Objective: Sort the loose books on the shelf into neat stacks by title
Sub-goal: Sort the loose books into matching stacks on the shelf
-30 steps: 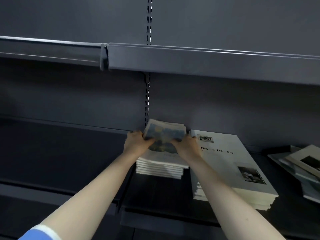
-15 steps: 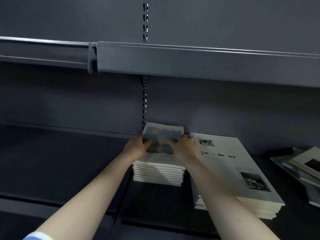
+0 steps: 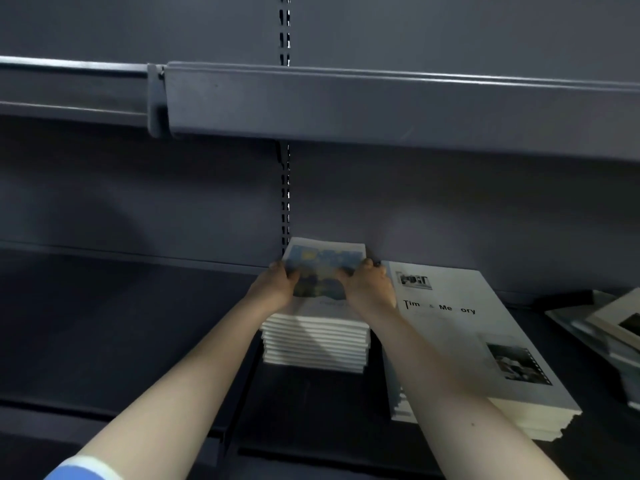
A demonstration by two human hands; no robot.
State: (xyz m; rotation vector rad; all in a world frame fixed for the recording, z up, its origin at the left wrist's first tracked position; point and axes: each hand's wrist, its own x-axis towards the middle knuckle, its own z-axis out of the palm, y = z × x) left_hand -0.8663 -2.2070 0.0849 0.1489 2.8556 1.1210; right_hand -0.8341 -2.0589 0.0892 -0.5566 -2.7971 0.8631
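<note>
A stack of small white books (image 3: pixel 316 344) with a blue and yellow picture on the top cover (image 3: pixel 323 263) stands at the back of the dark shelf (image 3: pixel 121 327). My left hand (image 3: pixel 277 287) grips the stack's left side, thumb over the top cover. My right hand (image 3: pixel 367 289) grips the right side the same way. Right of it lies a taller stack of large white books (image 3: pixel 485 355) titled "Time & Memory".
Loose books (image 3: pixel 613 327) lie askew at the far right of the shelf. An upper shelf (image 3: pixel 381 102) overhangs close above. A slotted upright (image 3: pixel 285 188) runs down the back wall behind the small stack.
Both hands have settled the top book flat onto the small stack and pushed the stack slightly back toward the wall. The view has shifted a little left.
</note>
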